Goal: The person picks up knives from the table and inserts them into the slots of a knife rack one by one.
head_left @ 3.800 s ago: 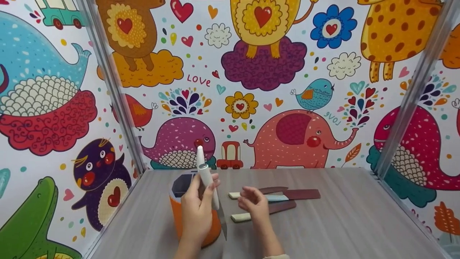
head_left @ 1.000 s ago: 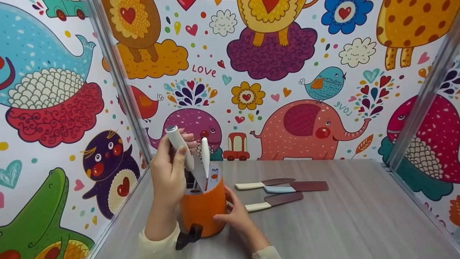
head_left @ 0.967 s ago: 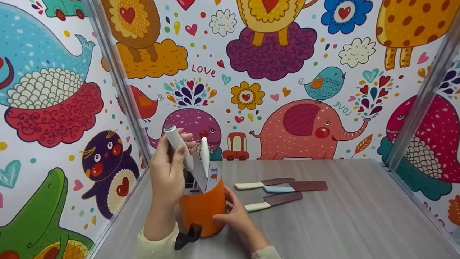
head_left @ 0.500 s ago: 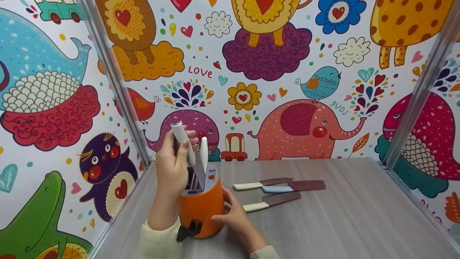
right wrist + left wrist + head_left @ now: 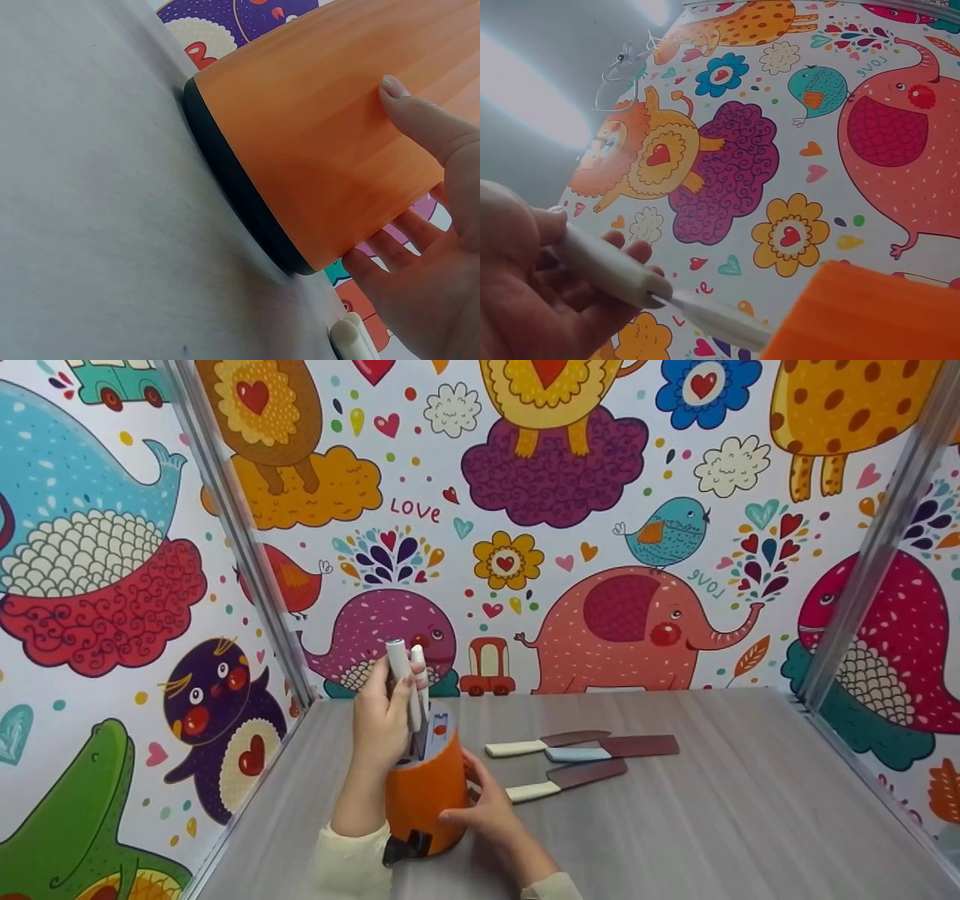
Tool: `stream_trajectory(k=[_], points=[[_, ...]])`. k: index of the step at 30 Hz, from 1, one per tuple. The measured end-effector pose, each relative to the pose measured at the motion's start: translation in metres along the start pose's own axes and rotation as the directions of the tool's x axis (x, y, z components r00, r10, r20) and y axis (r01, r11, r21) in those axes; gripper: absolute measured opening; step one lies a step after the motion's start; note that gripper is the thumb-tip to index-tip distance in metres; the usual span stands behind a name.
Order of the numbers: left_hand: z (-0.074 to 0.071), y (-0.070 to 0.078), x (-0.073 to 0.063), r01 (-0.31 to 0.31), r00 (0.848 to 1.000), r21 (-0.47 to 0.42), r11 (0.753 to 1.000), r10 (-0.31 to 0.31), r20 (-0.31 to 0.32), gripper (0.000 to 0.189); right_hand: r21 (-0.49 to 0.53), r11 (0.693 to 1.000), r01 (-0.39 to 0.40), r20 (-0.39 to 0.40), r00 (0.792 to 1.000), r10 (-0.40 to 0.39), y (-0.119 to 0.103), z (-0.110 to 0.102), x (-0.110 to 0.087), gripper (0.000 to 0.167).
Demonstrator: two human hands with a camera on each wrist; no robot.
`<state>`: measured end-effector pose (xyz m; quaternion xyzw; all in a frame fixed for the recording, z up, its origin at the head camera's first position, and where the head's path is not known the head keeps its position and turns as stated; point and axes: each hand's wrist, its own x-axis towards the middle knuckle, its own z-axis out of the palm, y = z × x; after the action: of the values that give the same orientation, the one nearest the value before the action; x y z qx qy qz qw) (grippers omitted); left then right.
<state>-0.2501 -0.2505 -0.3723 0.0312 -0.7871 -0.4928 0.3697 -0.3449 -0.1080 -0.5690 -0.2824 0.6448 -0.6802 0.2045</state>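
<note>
My left hand (image 5: 379,731) grips a white-handled knife (image 5: 400,675) above the orange knife block (image 5: 426,806). Its blade points down into the block's open top, and the lower part is hidden. Right beside it stands another white handle (image 5: 418,658), its lower end inside the block. The left wrist view shows the knife handle (image 5: 604,266) between thumb and fingers, near the block's orange rim (image 5: 870,315). With thumb in front and fingers behind, my right hand (image 5: 491,814) holds the block's right side. In the right wrist view the block's dark base (image 5: 240,187) meets the table.
To the block's right lie a cream-handled pointed knife (image 5: 517,748), a blue-handled cleaver (image 5: 577,754) and a cream-handled broad knife (image 5: 536,791), all with reddish-brown blades. Patterned walls (image 5: 360,472) enclose the wood-grain table (image 5: 712,825).
Over the last second my left hand has moved right and down, and the knife stands more upright, deeper in the block. Earlier, my right hand was off the block; now it holds it.
</note>
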Motion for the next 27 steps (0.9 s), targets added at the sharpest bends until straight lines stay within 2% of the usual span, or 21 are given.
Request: stream_trajectory(k=[10, 20, 27], points=[[0.007, -0.012, -0.010, 0.083, 0.997, -0.008, 0.997, -0.083, 0.011, 0.044, 0.000, 1.000, 0.016, -0.006, 1.000, -0.016, 0.000, 0.001, 0.001, 0.100], [0.007, -0.020, -0.016, 0.073, 0.997, -0.009, 0.997, -0.073, 0.037, 0.045, 0.023, 1.000, -0.002, -0.017, 1.000, 0.002, -0.003, 0.002, -0.001, 0.099], [0.010, -0.031, -0.023, 0.114, 0.992, 0.027, 0.993, -0.115, 0.041, 0.045, 0.008, 1.000, -0.014, -0.024, 1.000, 0.014, -0.003, 0.003, -0.001, 0.102]])
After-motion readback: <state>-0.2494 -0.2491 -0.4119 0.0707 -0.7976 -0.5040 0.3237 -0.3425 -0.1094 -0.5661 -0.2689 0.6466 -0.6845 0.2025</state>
